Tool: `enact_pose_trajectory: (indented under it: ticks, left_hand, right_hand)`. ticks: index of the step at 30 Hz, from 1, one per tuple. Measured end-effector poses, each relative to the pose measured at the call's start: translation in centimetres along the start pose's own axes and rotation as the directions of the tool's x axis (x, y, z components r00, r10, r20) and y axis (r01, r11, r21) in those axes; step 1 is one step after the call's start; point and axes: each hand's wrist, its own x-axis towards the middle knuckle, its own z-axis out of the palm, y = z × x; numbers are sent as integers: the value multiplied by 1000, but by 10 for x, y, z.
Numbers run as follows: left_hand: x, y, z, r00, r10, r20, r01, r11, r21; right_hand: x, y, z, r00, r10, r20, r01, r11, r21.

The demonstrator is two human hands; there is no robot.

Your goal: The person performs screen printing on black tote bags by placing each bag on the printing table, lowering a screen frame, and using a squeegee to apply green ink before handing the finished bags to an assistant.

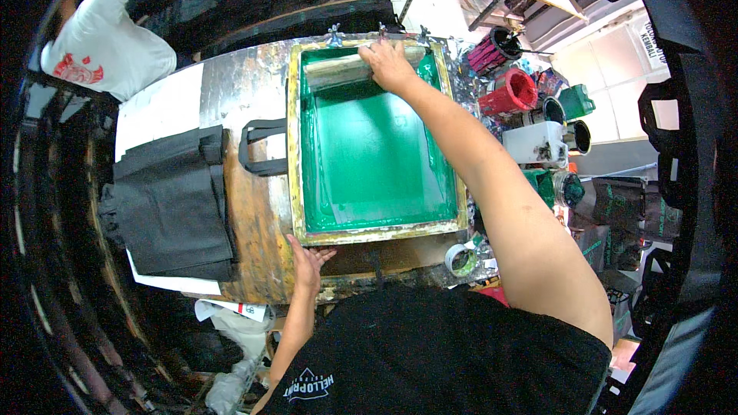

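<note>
A screen-printing frame [294, 131] with yellowish, ink-stained edges lies on the worktable, its mesh [369, 161] covered in green. Across the far end of the mesh rests a wooden squeegee [334, 69], and my right hand [390, 68] is closed over its upper edge. At the frame's near left corner is my left hand [306, 265], fingers stretched out and apart, the thumb against the corner. A black bag handle [250, 146] sticks out from under the frame's left side; the rest of that bag is hidden.
A stack of black fabric bags [177, 200] lies at the left of the stained table [261, 223]. Ink containers, including a red bucket [511, 92] and white jug [534, 142], stand at right. A tape roll [461, 260] sits near right. Another person's sleeve [115, 38] shows far left.
</note>
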Motion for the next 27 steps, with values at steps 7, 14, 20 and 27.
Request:
enact_pose_trajectory:
  ticks: [7,14,20,27]
  left_hand:
    - [17,5,-16,972,-226,71,215,968,132]
    - [0,31,10,941,-320,-113,315,947,-59]
    - [-15,88,54,981,-56,188,-117,603,789]
    - [96,164,150,627,539,562,-595,-133,792]
  right_hand:
    - [37,16,-2,988,-19,156,4,996,94]
    - [32,17,-26,999,19,41,-23,997,78]
    - [20,6,-14,989,88,-115,-91,996,-18]
    - [5,3,6,997,70,-37,-69,997,23]
